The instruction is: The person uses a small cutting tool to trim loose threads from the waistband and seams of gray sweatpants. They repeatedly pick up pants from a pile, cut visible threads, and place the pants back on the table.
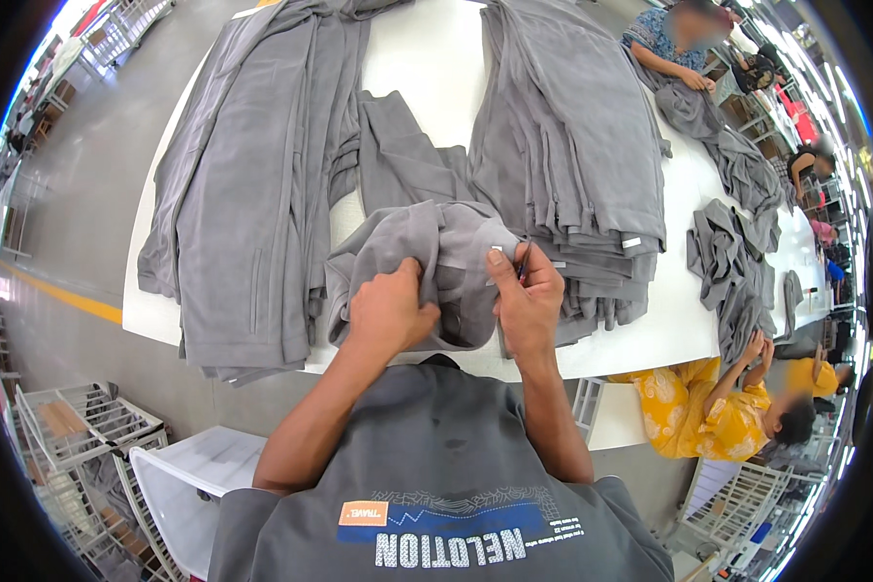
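A pair of grey trousers is bunched at the near edge of the table in front of me, with its legs stretching away between two stacks. My left hand grips a fold of it, the fingers partly tucked under the cloth. At the opening's right side, my right hand pinches the waistband between thumb and fingers. A slim dark tool, like thread snips, sticks up from the same hand; most of it is hidden by the fingers.
Tall stacks of grey trousers lie left and right on the white table. Loose grey garments lie farther right, where a person in yellow and another in blue work. A white plastic bin stands behind my left arm.
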A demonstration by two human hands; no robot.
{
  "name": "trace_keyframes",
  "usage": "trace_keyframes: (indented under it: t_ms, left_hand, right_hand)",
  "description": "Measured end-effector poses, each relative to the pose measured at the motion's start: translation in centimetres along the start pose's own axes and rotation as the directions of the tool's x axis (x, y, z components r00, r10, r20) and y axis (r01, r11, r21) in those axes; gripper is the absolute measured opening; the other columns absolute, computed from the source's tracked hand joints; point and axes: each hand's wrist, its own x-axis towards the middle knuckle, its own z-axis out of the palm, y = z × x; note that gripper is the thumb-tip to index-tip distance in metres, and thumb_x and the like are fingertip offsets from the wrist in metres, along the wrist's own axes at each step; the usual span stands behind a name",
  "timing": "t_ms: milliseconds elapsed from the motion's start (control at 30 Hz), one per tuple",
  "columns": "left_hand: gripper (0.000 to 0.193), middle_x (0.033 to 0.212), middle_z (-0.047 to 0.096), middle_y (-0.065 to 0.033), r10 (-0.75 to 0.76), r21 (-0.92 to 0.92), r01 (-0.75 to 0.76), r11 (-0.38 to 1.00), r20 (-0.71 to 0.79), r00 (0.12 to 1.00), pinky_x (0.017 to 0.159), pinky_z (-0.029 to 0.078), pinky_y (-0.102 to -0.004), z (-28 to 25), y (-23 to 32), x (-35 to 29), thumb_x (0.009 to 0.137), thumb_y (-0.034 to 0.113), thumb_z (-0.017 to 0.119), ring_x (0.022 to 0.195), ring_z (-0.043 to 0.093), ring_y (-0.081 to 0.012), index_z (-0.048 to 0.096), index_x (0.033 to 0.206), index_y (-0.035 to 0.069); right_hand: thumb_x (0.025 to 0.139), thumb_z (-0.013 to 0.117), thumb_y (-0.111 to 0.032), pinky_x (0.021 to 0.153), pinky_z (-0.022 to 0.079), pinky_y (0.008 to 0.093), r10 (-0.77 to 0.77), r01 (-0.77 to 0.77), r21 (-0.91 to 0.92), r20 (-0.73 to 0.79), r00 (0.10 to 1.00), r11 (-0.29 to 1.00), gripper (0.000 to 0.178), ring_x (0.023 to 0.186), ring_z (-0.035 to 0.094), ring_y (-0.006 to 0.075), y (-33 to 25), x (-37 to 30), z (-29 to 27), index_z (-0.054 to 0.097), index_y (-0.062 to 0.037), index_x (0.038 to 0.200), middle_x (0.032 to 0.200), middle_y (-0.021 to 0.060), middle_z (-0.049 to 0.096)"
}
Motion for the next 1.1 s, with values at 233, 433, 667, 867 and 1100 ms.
trace_keyframes:
  t_ms: [233,433,667,867,1100]
  left_hand:
    - [0.029,0.093,0.070,-0.0098,-0.081,-0.959,0.197,0.202,0.184,0.980,0.079,0.061,-0.0341,-1.9,-4.7,1.6,0.078,-0.003,0.050,0.080,0.070,-0.0199,0.062,0.104,0.000]
    - [0.033,0.111,0.068,-0.0108,-0.043,-0.800,-0.238,-0.551,-0.258,0.965,0.093,0.056,-0.0394,-9.4,-2.7,2.5,0.083,-0.005,0.048,0.101,0.068,-0.0220,0.059,0.113,-0.002]
    - [0.029,0.116,0.066,-0.0127,-0.003,-0.719,-0.175,-0.673,-0.233,0.972,0.101,0.049,-0.0466,-8.5,-2.8,0.0,0.089,0.006,0.050,0.107,0.063,-0.0290,0.059,0.116,0.000]
    - [0.027,0.121,0.058,-0.0114,-0.295,-0.757,0.280,-0.590,0.525,0.798,0.105,0.042,-0.0479,4.9,-9.1,-1.1,0.090,0.025,0.059,0.114,0.056,-0.0277,0.055,0.108,0.005]
    - [0.036,0.119,0.060,-0.0094,-0.163,-0.814,0.508,-0.281,0.562,0.811,0.103,0.045,-0.0496,5.5,-6.7,-1.9,0.094,0.024,0.066,0.111,0.059,-0.0280,0.052,0.122,0.006]
  right_hand:
    - [0.093,0.071,-0.018,0.038,0.034,0.0203,0.039,-0.022,0.214,-0.074,0.997,0.977,0.018,0.046,0.042,0.0022,-1.6,1.4,-0.7,0.058,-0.0089,0.085,0.068,-0.0063,0.053]
    - [0.096,0.067,-0.017,0.039,0.039,0.0232,-0.093,0.206,0.445,-0.262,0.961,0.872,0.016,0.049,0.050,0.0056,-9.6,4.3,0.4,0.054,-0.0110,0.088,0.071,-0.0026,0.058]
    - [0.096,0.066,-0.015,0.037,0.037,0.0234,-0.112,0.253,0.372,-0.360,0.926,0.893,0.019,0.047,0.047,0.0063,-10.8,2.1,0.7,0.049,-0.0111,0.089,0.067,-0.0032,0.052]
    - [0.096,0.067,-0.024,0.035,0.035,0.0239,0.400,-0.322,0.422,-0.109,0.910,0.848,0.019,0.048,0.047,0.0056,3.5,-2.3,-0.4,0.053,-0.0139,0.091,0.069,-0.0054,0.053]
    - [0.095,0.069,-0.026,0.038,0.037,0.0242,0.371,-0.354,0.427,0.046,0.927,0.832,0.019,0.061,0.053,0.0066,3.6,-2.9,-1.2,0.052,-0.0192,0.093,0.083,-0.0077,0.055]
